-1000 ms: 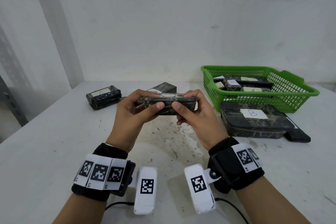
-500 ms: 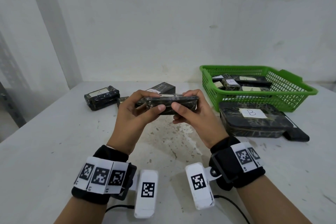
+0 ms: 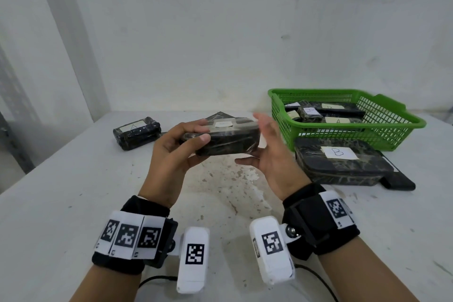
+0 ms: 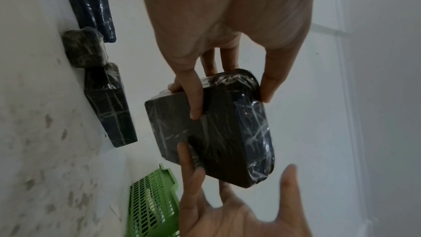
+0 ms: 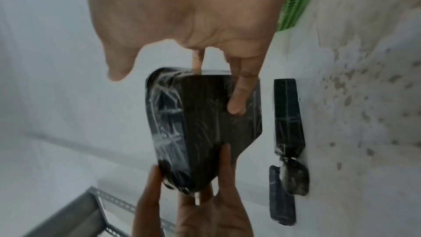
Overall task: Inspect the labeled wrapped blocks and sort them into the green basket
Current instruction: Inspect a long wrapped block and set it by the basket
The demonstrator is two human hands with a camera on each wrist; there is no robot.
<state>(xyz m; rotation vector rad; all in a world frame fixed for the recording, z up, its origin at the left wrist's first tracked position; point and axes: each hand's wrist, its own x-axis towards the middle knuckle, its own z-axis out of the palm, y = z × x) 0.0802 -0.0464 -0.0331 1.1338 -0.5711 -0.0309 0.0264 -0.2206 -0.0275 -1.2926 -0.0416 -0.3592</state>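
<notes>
A dark block wrapped in clear film (image 3: 228,140) is held above the table's middle, with a small white label (image 3: 223,124) on its top face. My left hand (image 3: 193,132) grips its left end, fingers over the top and thumb on the near side. My right hand (image 3: 259,141) is spread at the block's right end. In the right wrist view its straight fingers (image 5: 239,96) touch the underside of the block (image 5: 205,123) and the thumb stands off it. The green basket (image 3: 316,92) stands at the back right and holds several labelled blocks.
A block labelled A (image 3: 137,136) lies at the back left. Another dark block (image 3: 220,115) shows behind the held one. A large block labelled B (image 3: 340,164) and a flat black piece (image 3: 399,182) lie in front of the basket. A white wall stands close behind the table.
My right hand has loosened: its thumb came off the block and its fingers spread. The block has tipped so more of its labelled top shows. My left hand keeps its grip.
</notes>
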